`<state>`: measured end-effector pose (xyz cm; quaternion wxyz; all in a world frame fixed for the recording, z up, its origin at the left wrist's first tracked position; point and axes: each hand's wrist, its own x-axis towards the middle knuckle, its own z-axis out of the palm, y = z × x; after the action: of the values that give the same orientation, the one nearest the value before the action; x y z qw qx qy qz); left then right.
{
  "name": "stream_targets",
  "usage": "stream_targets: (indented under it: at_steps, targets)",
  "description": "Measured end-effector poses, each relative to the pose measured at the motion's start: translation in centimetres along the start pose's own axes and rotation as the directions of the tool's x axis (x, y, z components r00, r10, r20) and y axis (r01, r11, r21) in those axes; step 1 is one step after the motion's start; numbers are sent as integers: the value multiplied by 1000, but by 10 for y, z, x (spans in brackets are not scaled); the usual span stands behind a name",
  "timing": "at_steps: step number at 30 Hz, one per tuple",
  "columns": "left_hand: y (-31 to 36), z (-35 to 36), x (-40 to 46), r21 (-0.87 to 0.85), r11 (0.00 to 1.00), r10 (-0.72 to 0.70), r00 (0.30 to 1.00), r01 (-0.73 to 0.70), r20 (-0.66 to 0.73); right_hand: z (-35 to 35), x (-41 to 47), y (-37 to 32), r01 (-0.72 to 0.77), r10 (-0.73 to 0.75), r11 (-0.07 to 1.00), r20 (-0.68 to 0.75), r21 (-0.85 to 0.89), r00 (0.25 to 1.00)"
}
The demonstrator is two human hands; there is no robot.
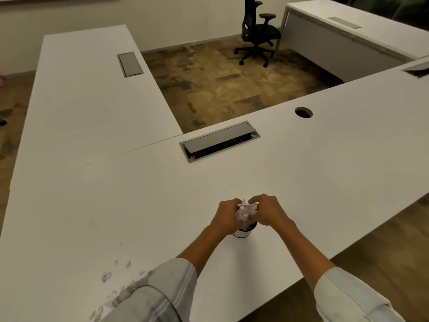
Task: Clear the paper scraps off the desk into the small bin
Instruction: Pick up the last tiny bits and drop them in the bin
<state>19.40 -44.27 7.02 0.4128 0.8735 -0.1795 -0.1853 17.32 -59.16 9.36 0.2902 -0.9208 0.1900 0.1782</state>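
Note:
A small white bin (242, 233) with a dark rim stands on the white desk (301, 173), mostly hidden below my hands. My left hand (226, 216) and my right hand (267, 211) are pressed together just above its mouth, both curled round a bunch of pale paper scraps (246, 210). More loose paper scraps (111, 287) lie scattered on the desk at the lower left, beside my left sleeve; some are hidden under it.
A grey cable hatch (219, 141) with its lid ajar and a round cable hole (303, 112) lie beyond the bin. A second desk (88, 94) joins on the left. A black office chair (257, 31) stands on the carpet behind. The desk's front edge runs close on my right.

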Motion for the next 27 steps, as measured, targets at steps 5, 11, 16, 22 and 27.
stream_targets:
  at_steps: [5, 11, 16, 22, 27]
  targets:
    - [-8, -8, 0, 53, 999, -17, 998, 14, 64, -14, 0, 1, -3, -1, 998, 69, 60, 998]
    - [-14, -20, -2, -13, 1000, -24, 997, 26, 80, -24, 5, -1, -2, -1, 999, 105, 34, 994]
    - [-25, -25, -2, -45, 998, -41, 994, 46, 100, -24, 12, -5, 3, -1, 1000, 75, -21, 997]
    - [-31, -25, -1, -41, 999, 3, 994, 2, 113, 18, 18, -13, 70, -61, 971, 47, -230, 997]
    - [-42, -29, -4, -38, 999, -10, 996, 14, 89, 56, 19, -15, 53, -46, 927, 30, -371, 999]
